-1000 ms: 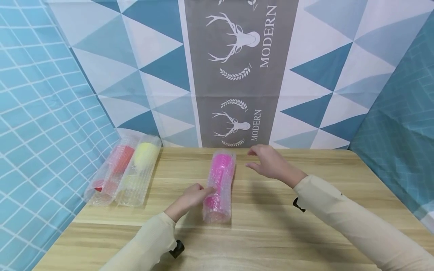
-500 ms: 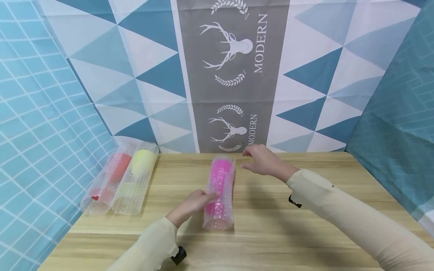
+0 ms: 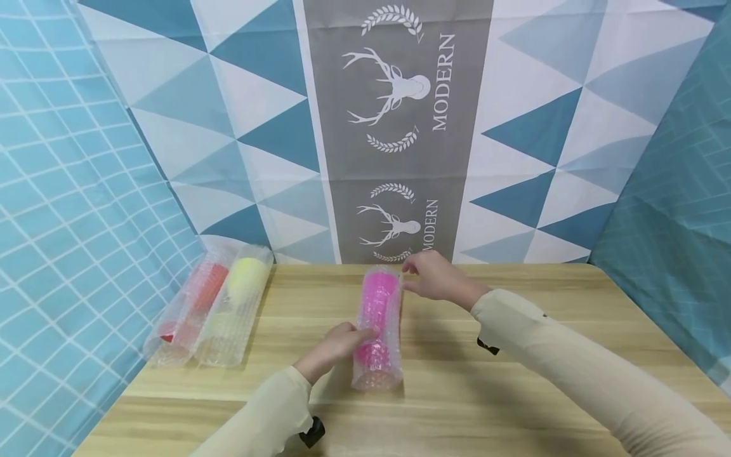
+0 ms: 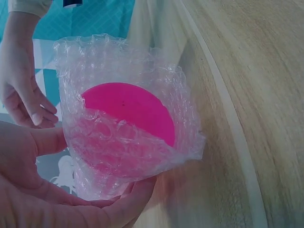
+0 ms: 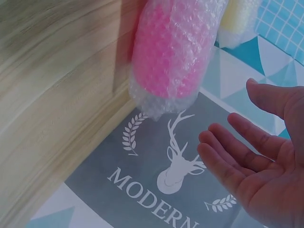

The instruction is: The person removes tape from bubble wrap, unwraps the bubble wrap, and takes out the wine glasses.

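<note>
A pink item rolled in clear bubble wrap stands out at mid-table, its long side running away from me. My left hand grips the near half, thumb laid over the top and fingers curled beneath. In the left wrist view its flat round pink end shows inside the wrap's open end. Close to the far right edge of the bundle is my right hand. The right wrist view has that hand's fingers parted and loosely bent, apart from the wrap, holding nothing.
Two more bubble-wrapped rolls, one red and one yellow, lie side by side at the left against a blue grid-patterned cloth. A patterned cloth wall rises behind the wooden table.
My right hand has come left to the bundle's far end. The left hand keeps its grip on the near half. The camera view has shifted slightly.
</note>
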`<state>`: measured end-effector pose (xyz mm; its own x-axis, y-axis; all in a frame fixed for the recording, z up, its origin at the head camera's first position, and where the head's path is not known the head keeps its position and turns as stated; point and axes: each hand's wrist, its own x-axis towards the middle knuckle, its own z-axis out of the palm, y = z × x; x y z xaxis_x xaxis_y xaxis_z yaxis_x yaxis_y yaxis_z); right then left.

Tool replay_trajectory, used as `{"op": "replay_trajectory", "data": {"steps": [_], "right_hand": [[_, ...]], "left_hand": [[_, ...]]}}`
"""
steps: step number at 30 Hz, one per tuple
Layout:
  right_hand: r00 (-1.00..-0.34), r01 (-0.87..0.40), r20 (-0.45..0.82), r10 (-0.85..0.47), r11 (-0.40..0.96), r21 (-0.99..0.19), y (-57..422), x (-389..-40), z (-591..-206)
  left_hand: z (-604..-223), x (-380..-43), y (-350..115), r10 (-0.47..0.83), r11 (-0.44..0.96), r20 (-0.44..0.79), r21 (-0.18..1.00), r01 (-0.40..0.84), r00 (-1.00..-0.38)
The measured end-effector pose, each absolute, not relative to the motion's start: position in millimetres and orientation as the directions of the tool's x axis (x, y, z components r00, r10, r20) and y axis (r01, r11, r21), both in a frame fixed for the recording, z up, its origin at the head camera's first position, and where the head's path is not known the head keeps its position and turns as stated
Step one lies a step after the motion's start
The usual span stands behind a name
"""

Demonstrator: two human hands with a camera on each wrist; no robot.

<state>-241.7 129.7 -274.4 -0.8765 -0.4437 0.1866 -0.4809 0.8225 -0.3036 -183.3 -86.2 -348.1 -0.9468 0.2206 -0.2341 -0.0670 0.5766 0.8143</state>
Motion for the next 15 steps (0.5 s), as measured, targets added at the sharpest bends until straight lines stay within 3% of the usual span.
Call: {"op": "replay_trajectory", "data": {"steps": [9,15], "right_hand": [[-0.876,-0.482,0.155,-0.457,0.804,-0.349,118,-246,-282],[-0.925,-0.379,0.129,-0.357,0.856,-0.351,115,-248,-286]], "left_hand": [[-347,-182,-81,0.228,0.577,-0.227,0.815,-0.057,-0.947],[-349,-180,-77,0.266,0.569,-0.205,0.822,-0.019,-0.942]]}}
